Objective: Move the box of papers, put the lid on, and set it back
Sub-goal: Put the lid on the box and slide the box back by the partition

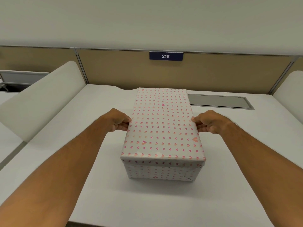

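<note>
The rectangular box wrapped in white paper printed with small pink and orange hearts sits on the smooth white desk top, its long axis running away from the person. The matching heart-printed lid is seated on it, its rim overhanging the box walls a little; the near wall of the box shows below that rim, with the wrapping slightly wrinkled and a folded paper corner at its lower right.

The left hand presses against the left long edge of the lid, about halfway along the box. Its fingers are curled close together, the thumb on top at the lid's edge and the other fingers tucked under against the side — a narrow pinch on the lid rim. The right hand mirrors it on the right long edge, thumb on the upper corner and curled fingers against the side, likewise closed on the rim. Both bare forearms reach in from the near corners.

Behind the box, a tan fabric partition panel stands along the back of the desk, carrying a dark blue plate with white digits 216. To the right of the box's far end lies a flat grey metal cable flap set into the desk. Left of the box rises a rounded off-white side divider — matte and smooth.
</note>
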A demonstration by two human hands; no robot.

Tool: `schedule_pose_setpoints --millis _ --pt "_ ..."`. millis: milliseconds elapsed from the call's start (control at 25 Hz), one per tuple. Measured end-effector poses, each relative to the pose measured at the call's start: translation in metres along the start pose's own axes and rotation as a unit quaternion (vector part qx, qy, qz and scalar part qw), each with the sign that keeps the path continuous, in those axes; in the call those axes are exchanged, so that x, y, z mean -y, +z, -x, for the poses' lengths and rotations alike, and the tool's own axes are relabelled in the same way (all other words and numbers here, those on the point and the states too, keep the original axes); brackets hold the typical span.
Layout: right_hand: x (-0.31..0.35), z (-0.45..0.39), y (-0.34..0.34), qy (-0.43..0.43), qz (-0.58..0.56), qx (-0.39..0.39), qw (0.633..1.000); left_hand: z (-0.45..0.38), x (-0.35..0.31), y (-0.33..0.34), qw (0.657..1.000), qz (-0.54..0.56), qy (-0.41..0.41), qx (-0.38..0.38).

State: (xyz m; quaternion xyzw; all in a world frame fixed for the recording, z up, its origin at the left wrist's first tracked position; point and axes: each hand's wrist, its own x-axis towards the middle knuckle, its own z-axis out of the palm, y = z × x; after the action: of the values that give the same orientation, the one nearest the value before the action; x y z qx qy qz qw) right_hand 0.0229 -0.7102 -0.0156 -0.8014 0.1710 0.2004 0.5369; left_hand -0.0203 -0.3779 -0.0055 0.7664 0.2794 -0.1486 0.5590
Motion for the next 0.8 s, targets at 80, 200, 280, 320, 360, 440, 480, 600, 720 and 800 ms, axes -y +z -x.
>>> schedule_pose_setpoints --millis 80,200,280,320,360,440,480,600,720,800 --pt "0.001 -0.001 0.0 0.0 0.0 0.003 1.0 -0.001 -0.001 0.0 1.0 0.01 -0.001 -0.003" --pt "0.007 -0.002 0.003 -0.006 0.0 0.013 1.0 0.0 0.0 -0.004 1.0 0.02 0.0 -0.006" --pt "0.014 -0.001 0.005 -0.012 0.004 0.016 1.0 0.002 0.0 -0.009 1.0 0.026 0.0 -0.008" --pt "0.019 0.0 0.006 -0.016 0.007 0.018 1.0 0.004 -0.001 -0.012 1.0 0.029 0.001 -0.011" --pt "0.024 0.0 0.007 -0.019 0.009 0.02 1.0 0.005 -0.002 -0.016 0.999 0.031 0.0 -0.016" --pt "0.033 0.003 0.01 -0.026 0.011 0.028 0.999 0.007 -0.004 -0.023 0.999 0.034 -0.002 -0.025" --pt "0.037 0.004 0.013 -0.028 0.012 0.034 0.999 0.008 -0.004 -0.027 0.999 0.036 0.0 -0.029" --pt "0.048 0.005 0.021 -0.041 0.012 0.049 0.998 0.011 -0.005 -0.042 0.998 0.043 0.005 -0.05" --pt "0.064 0.004 0.032 -0.064 0.009 0.066 0.996 0.016 -0.005 -0.059 0.996 0.049 0.018 -0.077" --pt "0.075 0.003 0.044 -0.072 0.006 0.075 0.995 0.018 -0.004 -0.074 0.994 0.054 0.026 -0.095"
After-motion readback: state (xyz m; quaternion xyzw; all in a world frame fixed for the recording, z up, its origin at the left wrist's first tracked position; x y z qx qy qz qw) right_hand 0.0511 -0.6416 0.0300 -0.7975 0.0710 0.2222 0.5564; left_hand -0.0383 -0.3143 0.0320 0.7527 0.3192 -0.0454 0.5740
